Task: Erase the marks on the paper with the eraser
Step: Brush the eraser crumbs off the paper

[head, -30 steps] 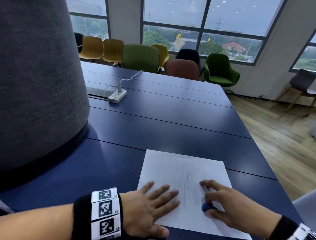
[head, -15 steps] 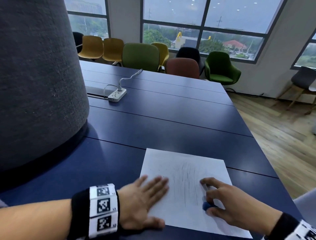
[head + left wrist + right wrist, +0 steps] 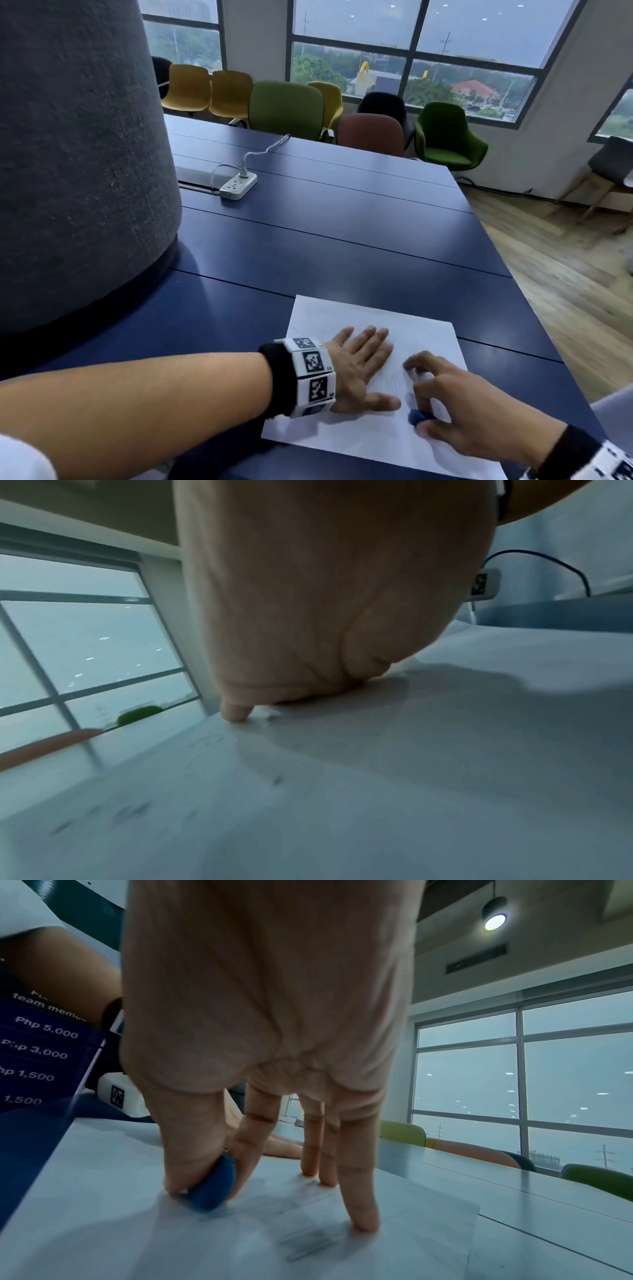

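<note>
Dark blue table [image 3: 342, 240] of long planks, stretching away toward the windows [image 3: 411, 41]. At left, a broad grey felt-covered column [image 3: 75, 154] rising from the tabletop. White power strip [image 3: 238, 185] just beside the column's far edge, its white cable [image 3: 263, 150] curling off toward the chairs. Beyond the far end, a row of chairs: two mustard yellow [image 3: 209, 90], one olive green [image 3: 286, 109], one rust red [image 3: 371, 134], one black [image 3: 385, 104], and a green armchair [image 3: 447, 137]. Wood-plank floor [image 3: 565, 260] at right. Lit ceiling lamp [image 3: 495, 918] overhead.
</note>
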Available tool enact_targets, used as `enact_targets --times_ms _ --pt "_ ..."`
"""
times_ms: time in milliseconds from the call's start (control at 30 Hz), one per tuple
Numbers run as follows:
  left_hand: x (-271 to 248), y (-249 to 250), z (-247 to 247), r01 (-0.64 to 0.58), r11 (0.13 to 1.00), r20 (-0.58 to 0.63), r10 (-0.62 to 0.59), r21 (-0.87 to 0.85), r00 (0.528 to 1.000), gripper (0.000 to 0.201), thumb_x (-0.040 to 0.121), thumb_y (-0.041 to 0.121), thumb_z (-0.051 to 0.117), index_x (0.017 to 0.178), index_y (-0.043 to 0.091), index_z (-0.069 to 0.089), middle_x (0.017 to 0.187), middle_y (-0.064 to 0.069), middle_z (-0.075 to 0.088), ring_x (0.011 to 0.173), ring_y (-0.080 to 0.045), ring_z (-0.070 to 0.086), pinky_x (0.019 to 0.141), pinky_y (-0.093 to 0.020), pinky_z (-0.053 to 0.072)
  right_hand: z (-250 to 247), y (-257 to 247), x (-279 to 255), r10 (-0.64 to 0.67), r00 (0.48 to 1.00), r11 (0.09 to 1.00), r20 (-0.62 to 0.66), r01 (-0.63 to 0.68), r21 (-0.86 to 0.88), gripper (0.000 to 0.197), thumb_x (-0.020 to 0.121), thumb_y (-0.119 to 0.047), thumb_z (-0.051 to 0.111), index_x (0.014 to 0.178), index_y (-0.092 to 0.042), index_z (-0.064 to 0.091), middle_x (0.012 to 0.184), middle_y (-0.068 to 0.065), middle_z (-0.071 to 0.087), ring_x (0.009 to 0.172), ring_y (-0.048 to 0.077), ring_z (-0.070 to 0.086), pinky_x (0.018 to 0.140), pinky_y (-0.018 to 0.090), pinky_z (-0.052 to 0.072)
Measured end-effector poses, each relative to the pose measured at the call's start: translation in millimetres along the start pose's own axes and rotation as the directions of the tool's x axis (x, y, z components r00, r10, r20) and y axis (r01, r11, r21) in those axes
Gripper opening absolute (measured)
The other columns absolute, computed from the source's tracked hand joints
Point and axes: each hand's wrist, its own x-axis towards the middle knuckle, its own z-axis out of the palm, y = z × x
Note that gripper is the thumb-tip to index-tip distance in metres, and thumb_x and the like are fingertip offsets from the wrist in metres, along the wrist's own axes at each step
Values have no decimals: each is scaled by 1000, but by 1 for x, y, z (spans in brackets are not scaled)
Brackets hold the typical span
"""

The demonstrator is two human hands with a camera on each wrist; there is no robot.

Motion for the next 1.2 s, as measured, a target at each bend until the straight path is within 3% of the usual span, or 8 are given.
enact_targets --times_ms 233,300,467,600,767,867,967,1200 --pt "-29 -52 0 366 921 38 -364 -131 931 94 93 72 15 151 8 -21 156 -5 -31 145 -17 -26 120 -40 -10 4 2 2 21 1000 1000 -12 -21 -2 27 83 -50 66 79 -25 59 136 -22 32 109 3 50 90 21 47" --pt "-26 -46 -6 332 938 4 -333 -104 943 92 93 71 15 150 9 -21 155 -5 -34 145 -18 -27 119 -40 -11 3 2 2 19 1000 1000 -10 -19 -6 27 82 -49 66 77 -24 59 135 -22 31 107 2 50 89 20 46" --pt "-12 -3 -8 -3 1000 36 3 7 999 83 94 69 12 151 20 -23 151 2 -39 141 -14 -34 118 -42 -16 0 1 4 -6 1000 1000 1 6 -11 27 83 -51 66 73 -27 57 135 -22 30 103 -3 48 86 16 43" --pt "-29 -24 7 96 995 47 -94 -39 994 85 95 68 14 151 15 -22 156 -2 -33 142 -14 -30 118 -40 -15 -1 1 1 2 1000 1000 -4 -2 -6 29 82 -49 67 68 -30 52 132 -23 31 96 -7 48 85 16 44" --pt "-45 -68 9 371 923 26 -370 -99 929 128 50 89 -24 150 8 -23 155 -4 -33 145 -17 -27 119 -37 -13 1 0 2 -23 1000 1000 -21 22 -21 29 83 -47 67 67 -30 50 133 -19 32 114 5 47 91 22 46" --pt "-37 -47 2 210 976 1 -211 -64 978 91 88 75 6 150 15 -24 152 -2 -38 143 -16 -30 118 -40 -14 1 0 3 -33 999 999 -32 32 -21 29 82 -46 68 67 -30 50 130 -21 32 113 4 47 89 20 46" --pt "-30 -20 4 21 999 38 -19 -38 999 83 94 69 13 150 21 -25 150 2 -39 140 -13 -34 117 -39 -17 2 -1 1 -41 998 999 -38 40 -11 27 82 -46 68 68 -29 51 133 -23 31 113 1 47 90 18 44" --pt "-40 -59 -10 298 953 34 -297 -53 954 96 94 67 32 153 4 -13 160 -12 -22 149 -23 -16 121 -42 1 0 0 2 -22 1000 1000 -18 22 -4 26 82 -45 69 68 -31 52 133 -21 33 113 5 49 91 20 45"
